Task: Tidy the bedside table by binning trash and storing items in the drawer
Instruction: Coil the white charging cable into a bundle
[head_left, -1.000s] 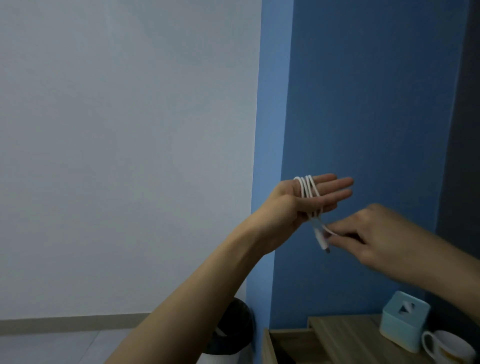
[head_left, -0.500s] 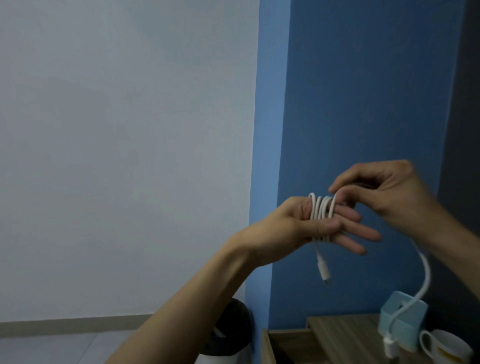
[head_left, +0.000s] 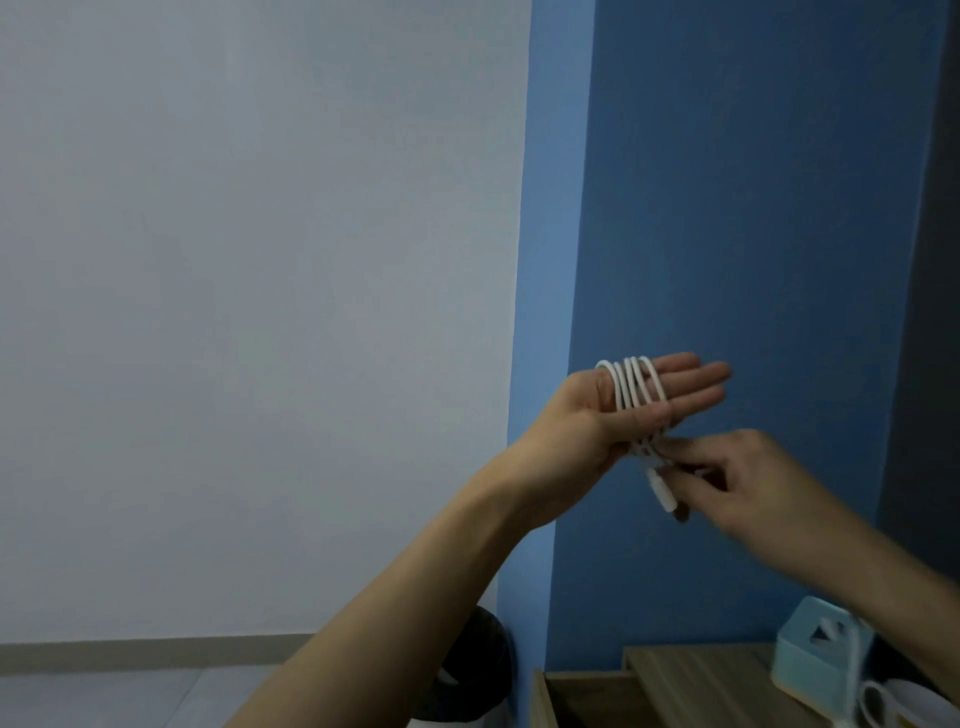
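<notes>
- Right of centre in the frame, the left hand (head_left: 623, 415) is raised in front of the blue wall (head_left: 753, 208), palm toward the camera, its four fingers straight and pointing toward the right edge.
- A white cable (head_left: 631, 387) is wound in several loops round those fingers, close to their base. The thumb lies across the loops and presses them against the fingers, so this hand has the coil clamped.
- Just below and to the right, the right hand (head_left: 753, 483) is blurred, its fingers curled. The fingertips pinch a strand of the cable directly under the lower edge of the left hand.
- The cable's plug (head_left: 664, 493) hangs down between the two hands, just left of the right hand's fingers.
- A blurred loose stretch of the cable runs down at the lower right, passing in front of the tissue box (head_left: 810, 654) to the bottom edge of the frame.
- The wooden bedside table (head_left: 696, 680) sits at the lower right. Its drawer (head_left: 576, 696) stands open on the left side, and what lies inside cannot be told.
- The pale blue tissue box stands on the tabletop, with a white mug (head_left: 904, 701) just beside it in the bottom right corner.
- A black bin (head_left: 467, 670) stands on the floor at bottom centre, left of the drawer and partly hidden by the left forearm, where the white wall (head_left: 260, 312) meets the blue one.
</notes>
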